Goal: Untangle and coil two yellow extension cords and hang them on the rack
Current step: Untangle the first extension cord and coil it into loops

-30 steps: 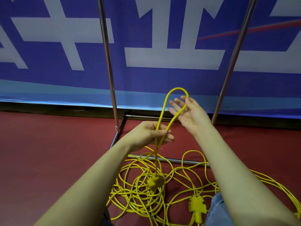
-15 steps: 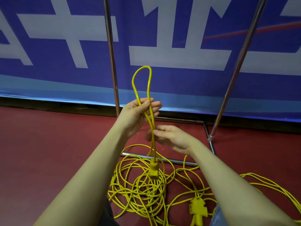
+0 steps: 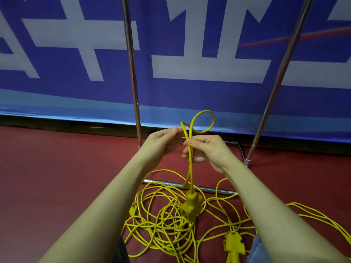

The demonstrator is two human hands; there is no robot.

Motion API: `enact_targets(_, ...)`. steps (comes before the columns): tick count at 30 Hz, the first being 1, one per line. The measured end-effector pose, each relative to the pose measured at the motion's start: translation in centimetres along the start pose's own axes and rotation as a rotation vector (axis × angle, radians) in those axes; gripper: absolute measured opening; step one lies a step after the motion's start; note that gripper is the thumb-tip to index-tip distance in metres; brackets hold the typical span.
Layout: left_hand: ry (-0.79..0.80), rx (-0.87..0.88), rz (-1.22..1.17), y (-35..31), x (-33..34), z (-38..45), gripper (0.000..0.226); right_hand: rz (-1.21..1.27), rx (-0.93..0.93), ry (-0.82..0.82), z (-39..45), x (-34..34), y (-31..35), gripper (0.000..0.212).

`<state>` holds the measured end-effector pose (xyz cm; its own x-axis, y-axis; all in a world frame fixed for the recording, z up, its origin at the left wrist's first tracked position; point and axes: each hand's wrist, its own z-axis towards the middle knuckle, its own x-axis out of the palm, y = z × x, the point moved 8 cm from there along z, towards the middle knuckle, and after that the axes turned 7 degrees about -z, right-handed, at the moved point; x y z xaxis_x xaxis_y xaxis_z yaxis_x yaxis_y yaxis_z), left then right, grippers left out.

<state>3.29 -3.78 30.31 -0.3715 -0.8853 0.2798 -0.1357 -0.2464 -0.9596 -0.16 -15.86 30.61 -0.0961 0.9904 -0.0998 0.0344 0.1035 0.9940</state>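
My right hand curls round a doubled length of yellow cord that runs straight up and down, a small loop standing above my fist and the socket block hanging below, while my left hand pinches the cord just beside the loop. The rest lies tangled on the red floor by the rack, where I cannot tell one cord from the other. A second socket block is cut off at the bottom edge.
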Motion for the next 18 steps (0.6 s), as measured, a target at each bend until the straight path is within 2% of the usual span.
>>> enact_targets(5, -0.108, -0.013, -0.137, 0.3, -0.2, 0.7, 0.013, -0.047, 0.031, 0.038, -0.3, 0.4, -0.1, 0.013)
enact_targets(9, -0.094, 0.020, -0.113, -0.1, 0.1, 1.2, 0.009, -0.023, 0.033, 0.029, -0.3, 0.1, -0.2, 0.014)
enact_targets(14, -0.093, 0.188, -0.099, -2.2, -0.2, 0.8, 0.011, -0.033, -0.039, -0.204, 0.1, -2.8, 0.4, 0.021)
enact_targets(18, -0.071, 0.188, -0.049, -2.1, -0.5, 0.8, 0.012, 0.012, -0.133, -0.326, 0.2, -4.7, 1.3, 0.026)
